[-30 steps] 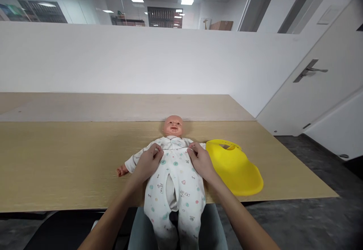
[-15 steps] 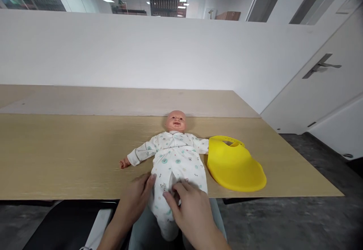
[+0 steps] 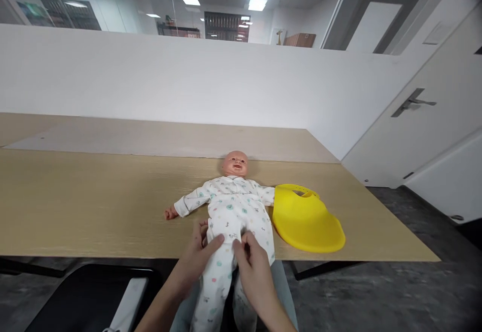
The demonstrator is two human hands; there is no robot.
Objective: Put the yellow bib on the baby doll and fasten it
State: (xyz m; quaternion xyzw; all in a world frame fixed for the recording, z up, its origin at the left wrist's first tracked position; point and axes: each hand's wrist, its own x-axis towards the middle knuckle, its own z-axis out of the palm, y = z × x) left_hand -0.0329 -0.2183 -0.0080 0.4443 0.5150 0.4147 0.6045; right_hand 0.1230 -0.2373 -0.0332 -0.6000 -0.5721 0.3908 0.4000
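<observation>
Doll (image 3: 235, 187) on desk (image 3: 94, 196), one sleeve (image 3: 267, 194) partly hidden by yellow bib (image 3: 306, 224). Grip: trousers (image 3: 216, 278) pinched in left hand (image 3: 196, 255) and right hand (image 3: 256, 267). Black chair (image 3: 81, 294) at left.

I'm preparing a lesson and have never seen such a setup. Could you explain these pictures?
There is no machine here: these are a person's bare hands, the left hand and the right hand, seen from a camera worn on that person's head, looking forward and down. A baby doll lies face up on the wood-toned table, its legs reaching past the edge. A yellow bib lies beside it, hiding the end of one arm. Both hands touch the doll's patterned white trousers; whether either pinches the cloth is unclear.
</observation>
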